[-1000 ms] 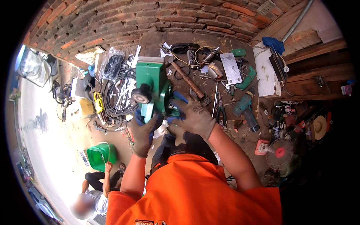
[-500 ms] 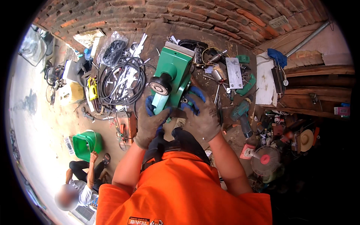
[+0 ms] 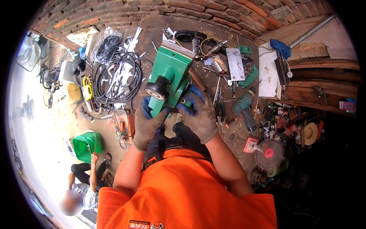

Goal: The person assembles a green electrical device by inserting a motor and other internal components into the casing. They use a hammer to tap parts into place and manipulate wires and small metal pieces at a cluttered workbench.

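Item one: shirt [image 3: 187,191], lower edge between six and seven o'clock; we record a dark printed block [image 3: 139,224] with light lettering, an emblem [image 3: 157,226] beside it. Item two: knob [image 3: 159,86] of the green tool [image 3: 173,63], ten o'clock; round label [image 3: 155,94], print too small for us. Item three: fan [image 3: 262,161], four o'clock; red hub [image 3: 268,153] bearing a pale mark, unreadable to us.

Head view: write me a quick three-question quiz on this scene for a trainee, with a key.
1. True or false: the green bucket is to the right of the fan in the picture.
2. What does the gloved left hand grip: A, the fan; B, the green power tool; C, the green bucket?
3. Fill in: in the picture, the drill lies to the ____ of the green power tool.

Key: 1 false; 2 B; 3 right.
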Motion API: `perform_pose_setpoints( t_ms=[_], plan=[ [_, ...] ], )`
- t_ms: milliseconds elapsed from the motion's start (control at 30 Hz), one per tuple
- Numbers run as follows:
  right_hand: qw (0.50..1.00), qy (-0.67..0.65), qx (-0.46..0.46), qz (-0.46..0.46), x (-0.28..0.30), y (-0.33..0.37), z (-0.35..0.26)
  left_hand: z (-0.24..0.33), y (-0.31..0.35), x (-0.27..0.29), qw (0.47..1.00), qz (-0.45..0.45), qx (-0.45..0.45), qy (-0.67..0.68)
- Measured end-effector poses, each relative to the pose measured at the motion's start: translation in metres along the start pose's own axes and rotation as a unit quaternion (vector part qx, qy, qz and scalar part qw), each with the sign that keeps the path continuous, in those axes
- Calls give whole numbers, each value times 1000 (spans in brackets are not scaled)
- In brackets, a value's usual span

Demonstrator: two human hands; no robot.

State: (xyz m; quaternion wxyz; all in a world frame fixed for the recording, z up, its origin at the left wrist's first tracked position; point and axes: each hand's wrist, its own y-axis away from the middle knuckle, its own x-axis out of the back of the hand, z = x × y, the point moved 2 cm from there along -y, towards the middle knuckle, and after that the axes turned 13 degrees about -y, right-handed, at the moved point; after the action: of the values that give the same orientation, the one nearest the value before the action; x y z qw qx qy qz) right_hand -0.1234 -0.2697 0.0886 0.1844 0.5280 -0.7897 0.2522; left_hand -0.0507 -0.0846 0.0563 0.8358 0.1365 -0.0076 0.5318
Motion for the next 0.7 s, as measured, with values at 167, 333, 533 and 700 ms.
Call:
perform_pose_setpoints(
  t_ms=[167,333,533,700],
  plan=[
    [999,-4,-25,-20,-2,4,7,6,0,-1,999,29,-24,-31],
    [999,24,-6,-29,-2,4,4,3,2,-1,1000,13,11,5],
    [995,91,37,-13,-11,8,6,6,1,0,1000,15,13,15],
    [993,115,30,-26,-12,6,6,12,-1,1,999,20,1,-25]
  ],
)
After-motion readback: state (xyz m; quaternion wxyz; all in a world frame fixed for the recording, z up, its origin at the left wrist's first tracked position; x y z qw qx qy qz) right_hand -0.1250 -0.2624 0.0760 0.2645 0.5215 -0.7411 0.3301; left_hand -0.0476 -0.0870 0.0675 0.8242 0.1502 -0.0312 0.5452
